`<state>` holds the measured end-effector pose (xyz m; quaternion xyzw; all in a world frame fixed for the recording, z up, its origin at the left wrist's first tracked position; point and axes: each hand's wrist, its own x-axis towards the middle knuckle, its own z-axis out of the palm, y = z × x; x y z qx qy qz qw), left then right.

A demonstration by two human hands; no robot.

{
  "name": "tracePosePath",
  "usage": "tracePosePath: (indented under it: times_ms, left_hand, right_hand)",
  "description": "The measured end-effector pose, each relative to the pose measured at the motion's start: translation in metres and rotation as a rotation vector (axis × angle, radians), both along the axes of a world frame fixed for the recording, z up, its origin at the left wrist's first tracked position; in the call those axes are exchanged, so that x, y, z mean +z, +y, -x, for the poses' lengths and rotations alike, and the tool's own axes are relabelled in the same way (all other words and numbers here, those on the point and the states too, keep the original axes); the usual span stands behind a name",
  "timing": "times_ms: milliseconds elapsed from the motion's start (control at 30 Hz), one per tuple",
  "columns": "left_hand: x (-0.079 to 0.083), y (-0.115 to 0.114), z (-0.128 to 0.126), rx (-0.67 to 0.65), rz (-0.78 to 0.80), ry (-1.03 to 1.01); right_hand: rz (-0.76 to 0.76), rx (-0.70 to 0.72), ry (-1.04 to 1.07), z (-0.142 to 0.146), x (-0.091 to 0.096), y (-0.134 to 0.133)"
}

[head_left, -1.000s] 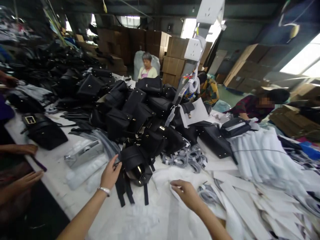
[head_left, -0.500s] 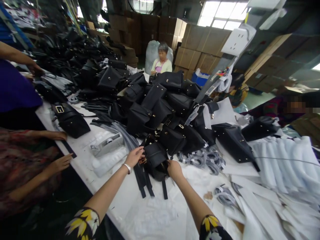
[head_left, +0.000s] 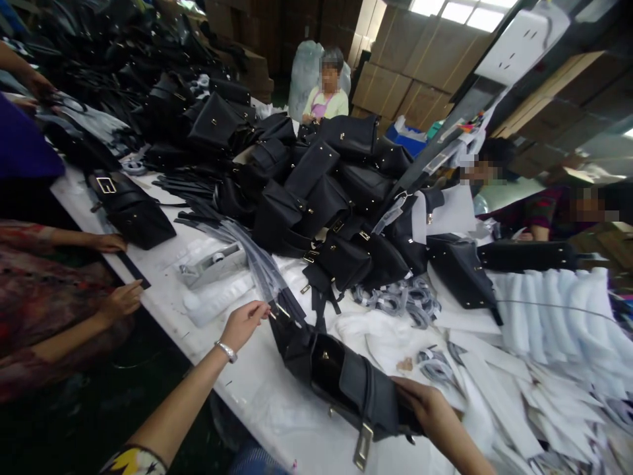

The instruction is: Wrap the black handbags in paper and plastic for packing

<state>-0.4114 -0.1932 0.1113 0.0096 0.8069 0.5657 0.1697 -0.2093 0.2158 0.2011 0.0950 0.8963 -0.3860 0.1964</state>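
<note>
A black handbag [head_left: 356,376] lies tilted across the near part of the table, its flap to one side and a gold buckle [head_left: 363,447] hanging at its front. My right hand [head_left: 428,409] is closed around the right end of this bag, with the fingertips partly hidden behind it. At the other end, my left hand [head_left: 244,323] pinches a thin black strap end with gold metal [head_left: 281,310] on it. Just beyond, another black bag [head_left: 341,260] with loose straps rests at the front of the pile.
A heap of black bags [head_left: 212,125] covers the table's far side. Plastic-wrapped straps [head_left: 260,254], coiled grey straps [head_left: 395,300] and rolled white padding [head_left: 554,310] lie around. On the left, a co-worker's hands [head_left: 121,303] hold a dark strip. A post with a socket strip [head_left: 519,46] rises at right.
The handbag has come out from the pile's front edge toward me and to the right, with my right hand on it. My left hand has moved slightly left and down. The view has tilted down.
</note>
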Motion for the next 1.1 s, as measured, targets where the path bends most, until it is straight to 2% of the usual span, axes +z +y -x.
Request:
tracePosePath:
  times_ms: [67, 133, 200, 267, 367, 433, 567, 667, 733, 833, 933, 1000, 1100]
  left_hand:
    - [-0.01, -0.004, -0.003, -0.018, 0.093, 0.049]
    - [-0.018, 0.001, 0.009, -0.058, 0.191, 0.127]
    - [-0.023, 0.017, 0.032, -0.145, 0.285, 0.219]
    - [-0.026, 0.04, 0.061, -0.283, 0.357, 0.296]
    - [-0.029, 0.073, 0.103, -0.496, 0.45, 0.338]
    - [-0.03, 0.087, 0.125, -0.6, 0.502, 0.334]
    - [-0.022, 0.091, 0.15, -0.746, 0.554, 0.319]
    - [-0.002, 0.086, 0.154, -0.815, 0.545, 0.324]
    - [0.017, 0.088, 0.148, -0.842, 0.516, 0.337]
    - [0.048, 0.105, 0.121, -0.874, 0.435, 0.351]
    - [0.077, 0.134, 0.072, -0.95, 0.305, 0.319]
    - [0.092, 0.15, 0.035, -1.037, 0.207, 0.26]
    - [0.104, 0.161, -0.009, -1.143, 0.089, 0.12]
  right_hand:
    - [-0.038, 0.005, -0.018, -0.026, -0.019, 0.013]
    - [-0.084, 0.007, -0.01, -0.043, -0.039, 0.016]
    - [-0.121, -0.003, 0.009, -0.052, -0.053, 0.012]
    - [-0.142, -0.016, 0.019, -0.056, -0.058, 0.004]
    - [-0.151, -0.046, 0.036, -0.062, -0.05, -0.005]
    - [-0.16, -0.09, 0.067, -0.07, -0.042, -0.006]
    - [-0.168, -0.224, 0.171, -0.094, -0.027, -0.006]
    - [-0.114, -0.364, 0.265, -0.103, -0.014, -0.017]
    - [-0.005, -0.469, 0.29, -0.095, -0.004, -0.034]
    - [0.332, -0.647, 0.265, -0.06, 0.008, -0.072]
    - [0.77, -0.826, 0.277, -0.012, 0.014, -0.108]
    - [1.025, -0.975, 0.3, 0.013, 0.013, -0.121]
    - [1.193, -1.144, 0.36, 0.022, 0.008, -0.115]
